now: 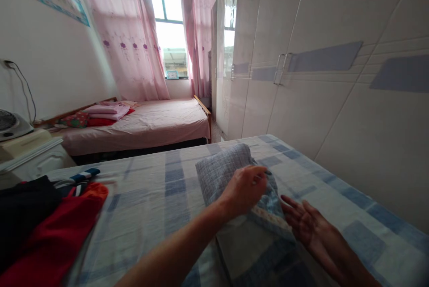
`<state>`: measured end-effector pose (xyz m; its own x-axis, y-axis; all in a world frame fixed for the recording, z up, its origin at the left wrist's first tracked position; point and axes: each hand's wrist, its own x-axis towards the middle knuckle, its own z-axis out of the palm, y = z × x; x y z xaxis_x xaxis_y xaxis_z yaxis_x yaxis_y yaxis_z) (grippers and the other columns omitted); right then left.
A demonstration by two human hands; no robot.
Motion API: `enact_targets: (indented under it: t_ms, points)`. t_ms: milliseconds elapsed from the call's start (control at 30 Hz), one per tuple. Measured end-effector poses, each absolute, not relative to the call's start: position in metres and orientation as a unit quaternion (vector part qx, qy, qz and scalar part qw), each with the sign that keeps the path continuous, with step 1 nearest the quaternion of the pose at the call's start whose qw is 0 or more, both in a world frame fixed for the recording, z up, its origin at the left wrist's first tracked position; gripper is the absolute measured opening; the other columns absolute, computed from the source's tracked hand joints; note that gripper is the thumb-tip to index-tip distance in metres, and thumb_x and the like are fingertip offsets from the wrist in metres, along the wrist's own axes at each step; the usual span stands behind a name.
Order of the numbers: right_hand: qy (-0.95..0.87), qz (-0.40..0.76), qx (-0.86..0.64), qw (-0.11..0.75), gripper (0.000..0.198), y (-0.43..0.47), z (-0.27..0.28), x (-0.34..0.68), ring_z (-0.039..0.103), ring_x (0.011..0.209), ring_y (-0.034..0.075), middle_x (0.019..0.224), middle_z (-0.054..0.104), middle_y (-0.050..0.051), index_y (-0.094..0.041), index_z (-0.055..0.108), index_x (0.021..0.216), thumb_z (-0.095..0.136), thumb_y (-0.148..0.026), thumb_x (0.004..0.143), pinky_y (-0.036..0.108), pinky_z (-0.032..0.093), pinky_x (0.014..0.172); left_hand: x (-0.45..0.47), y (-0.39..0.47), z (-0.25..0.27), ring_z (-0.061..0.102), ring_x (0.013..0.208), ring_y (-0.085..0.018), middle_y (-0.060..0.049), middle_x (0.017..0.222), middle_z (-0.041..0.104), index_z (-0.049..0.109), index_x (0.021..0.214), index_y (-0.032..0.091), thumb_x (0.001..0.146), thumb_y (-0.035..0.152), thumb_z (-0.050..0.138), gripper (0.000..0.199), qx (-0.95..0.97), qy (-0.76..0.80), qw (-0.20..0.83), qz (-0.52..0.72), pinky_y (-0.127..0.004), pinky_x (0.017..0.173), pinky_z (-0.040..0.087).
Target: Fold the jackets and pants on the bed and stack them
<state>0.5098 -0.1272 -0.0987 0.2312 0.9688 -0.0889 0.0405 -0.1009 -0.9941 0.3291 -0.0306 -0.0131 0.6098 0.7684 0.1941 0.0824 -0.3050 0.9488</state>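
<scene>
A folded blue-grey checked cloth garment (223,168) lies on the bed in front of me; its exact kind is not plain. Lighter blue fabric and a pale patterned band show along its right side. Over the garment is my left hand (244,188), its fingers curled in a pinch at the cloth's upper right edge. The fingertips are partly hidden. My right hand (310,224) is palm up at the garment's right side, fingers spread and stretched toward the pale band, holding nothing. Whether its fingertips touch the cloth I cannot tell.
The bed has a blue and white patterned sheet (140,215). Red clothing (56,238) and dark clothing (27,211) lie at the left. White wardrobes (321,112) line the right. A pink bed (161,119) stands by the window; a fan (10,124) is at far left.
</scene>
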Motion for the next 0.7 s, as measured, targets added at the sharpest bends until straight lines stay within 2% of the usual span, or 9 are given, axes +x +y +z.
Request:
enact_targets:
  t_ms: [67, 133, 200, 300, 433, 500, 567, 633, 700]
  points:
    - [-0.343, 0.512, -0.569, 0.544, 0.056, -0.132, -0.098, 0.517, 0.062, 0.104, 0.028, 0.122, 0.06, 0.015, -0.02, 0.051, 0.124, 0.034, -0.057, 0.085, 0.043, 0.052, 0.087, 0.299, -0.036, -0.014, 0.06, 0.094, -0.02, -0.008, 0.103, 0.064, 0.064, 0.111, 0.018, 0.085, 0.024, 0.049, 0.031, 0.809, 0.309, 0.341, 0.366, -0.034, 0.089, 0.047]
    - [-0.329, 0.524, -0.561, 0.55, 0.059, -0.131, -0.093, 0.515, 0.059, 0.109, 0.028, 0.13, 0.054, 0.015, -0.02, 0.045, 0.128, 0.044, -0.055, 0.081, 0.044, 0.05, 0.089, 0.267, -0.042, -0.017, 0.058, 0.104, -0.024, -0.009, 0.113, 0.062, 0.061, 0.118, 0.02, 0.088, 0.034, 0.048, 0.035, 0.844, 0.352, 0.224, 0.337, -0.039, 0.095, 0.044]
    - [-0.379, 0.46, -0.595, 0.539, 0.064, -0.123, -0.084, 0.509, 0.055, 0.115, 0.029, 0.134, 0.05, 0.015, -0.019, 0.042, 0.13, 0.05, -0.055, 0.077, 0.045, 0.047, 0.094, 0.246, -0.048, -0.022, 0.051, 0.117, -0.028, -0.01, 0.126, 0.056, 0.057, 0.124, 0.023, 0.087, 0.043, 0.049, 0.043, 0.864, 0.378, 0.173, 0.282, -0.044, 0.1, 0.04]
    - [-0.497, 0.281, -0.654, 0.497, 0.065, -0.102, -0.062, 0.496, 0.045, 0.124, 0.027, 0.138, 0.046, 0.012, -0.021, 0.041, 0.133, 0.051, -0.055, 0.078, 0.044, 0.039, 0.102, 0.243, -0.06, -0.039, 0.038, 0.13, -0.031, -0.01, 0.137, 0.048, 0.053, 0.129, 0.025, 0.087, 0.044, 0.05, 0.046, 0.892, 0.366, 0.134, 0.232, -0.053, 0.108, 0.029]
    - [-0.615, 0.161, -0.679, 0.367, 0.069, -0.063, -0.044, 0.482, 0.043, 0.126, 0.027, 0.14, 0.043, 0.012, -0.016, 0.036, 0.139, 0.046, -0.054, 0.082, 0.042, 0.035, 0.103, 0.259, -0.069, -0.057, 0.031, 0.135, -0.031, -0.01, 0.138, 0.048, 0.056, 0.125, 0.025, 0.085, 0.038, 0.056, 0.042, 0.899, 0.345, 0.105, 0.249, -0.059, 0.112, 0.015]
    - [-0.643, 0.153, -0.693, 0.29, 0.071, -0.046, -0.047, 0.478, 0.047, 0.122, 0.028, 0.135, 0.048, 0.016, -0.011, 0.039, 0.136, 0.049, -0.053, 0.08, 0.041, 0.035, 0.101, 0.257, -0.071, -0.059, 0.034, 0.133, -0.03, -0.01, 0.137, 0.048, 0.056, 0.123, 0.025, 0.087, 0.035, 0.053, 0.038, 0.893, 0.335, 0.123, 0.273, -0.058, 0.112, 0.017]
    - [-0.665, 0.144, -0.694, 0.234, 0.055, -0.034, -0.054, 0.475, 0.055, 0.109, 0.027, 0.119, 0.06, 0.015, -0.012, 0.051, 0.123, 0.052, -0.045, 0.078, 0.037, 0.041, 0.092, 0.244, -0.075, -0.062, 0.041, 0.129, -0.028, -0.011, 0.136, 0.048, 0.057, 0.12, 0.024, 0.087, 0.034, 0.052, 0.035, 0.868, 0.355, 0.15, 0.312, -0.054, 0.108, 0.029]
    - [-0.681, 0.134, -0.688, 0.214, 0.031, -0.03, -0.059, 0.474, 0.061, 0.089, 0.023, 0.096, 0.066, 0.008, -0.016, 0.06, 0.101, 0.051, -0.035, 0.077, 0.032, 0.044, 0.079, 0.224, -0.08, -0.069, 0.048, 0.121, -0.028, -0.013, 0.13, 0.051, 0.058, 0.114, 0.022, 0.084, 0.035, 0.056, 0.033, 0.827, 0.408, 0.168, 0.348, -0.048, 0.1, 0.041]
    - [-0.685, 0.137, -0.675, 0.238, 0.018, -0.03, -0.054, 0.474, 0.059, 0.074, 0.018, 0.079, 0.064, 0.003, -0.019, 0.059, 0.085, 0.048, -0.029, 0.077, 0.027, 0.042, 0.069, 0.204, -0.088, -0.079, 0.055, 0.11, -0.027, -0.012, 0.12, 0.056, 0.055, 0.113, 0.022, 0.077, 0.033, 0.064, 0.038, 0.798, 0.452, 0.185, 0.353, -0.042, 0.091, 0.049]
